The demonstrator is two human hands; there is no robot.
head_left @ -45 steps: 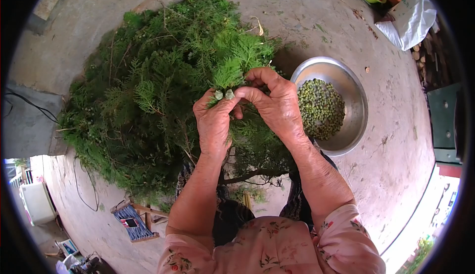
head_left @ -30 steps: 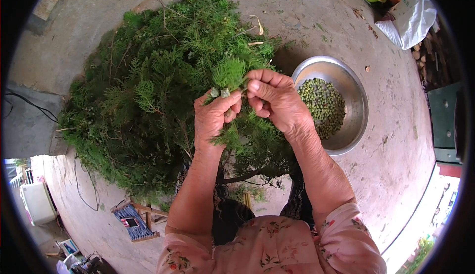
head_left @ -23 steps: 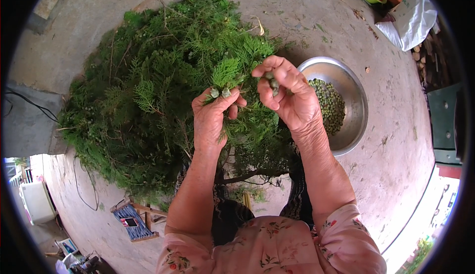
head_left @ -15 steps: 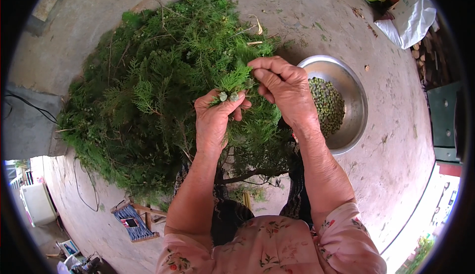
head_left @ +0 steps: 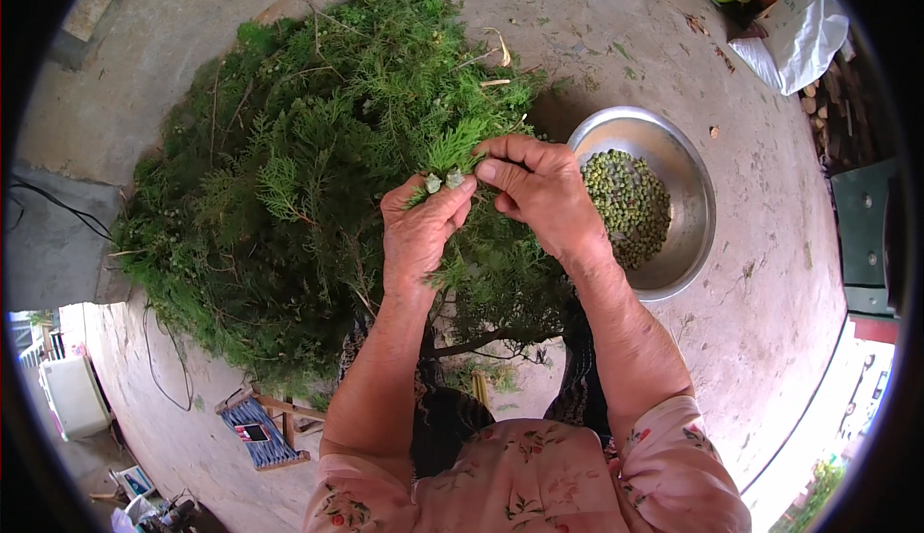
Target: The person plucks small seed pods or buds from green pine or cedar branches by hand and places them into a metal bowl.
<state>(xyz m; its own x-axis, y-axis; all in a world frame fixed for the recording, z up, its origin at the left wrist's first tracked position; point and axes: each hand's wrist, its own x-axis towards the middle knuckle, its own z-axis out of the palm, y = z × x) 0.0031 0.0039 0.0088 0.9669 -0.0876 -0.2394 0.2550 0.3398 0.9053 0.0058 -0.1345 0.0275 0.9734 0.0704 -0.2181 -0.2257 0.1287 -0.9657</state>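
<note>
- A bright green, feathery, flat-leafed sprig (head_left: pixel 457 145) is held in the left hand (head_left: pixel 416 234), pinched between thumb and fingers.
- Two pale green, knobbly, round cones (head_left: pixel 454 180) are seen on the sprig, just by the tip of the left thumb.
- The right hand (head_left: pixel 549 191) is curled, with its thumb and pointing finger brought close to the sprig's right side. Whether anything is tucked inside it cannot be told.
- The sprig is held above the near right part of a big, dark green, leafy heap of cut branches (head_left: pixel 279 157).
- A wide, round, shiny metal bowl (head_left: pixel 693 244) is set on the grey floor, to the right of the heap. Many small, round, green cones (head_left: pixel 626 210) are gathered inside it.
- For this picking to be done well, the stem should be kept firm in the left hand, and each cone should be pinched low and twisted gently, so that leaves are not pulled off too.
- Small handfuls would be best, so that none are dropped.
- Green marks like print are seen on a crinkled white plastic sack (head_left: pixel 804 37) at the upper right, but they are too small to be read.
</note>
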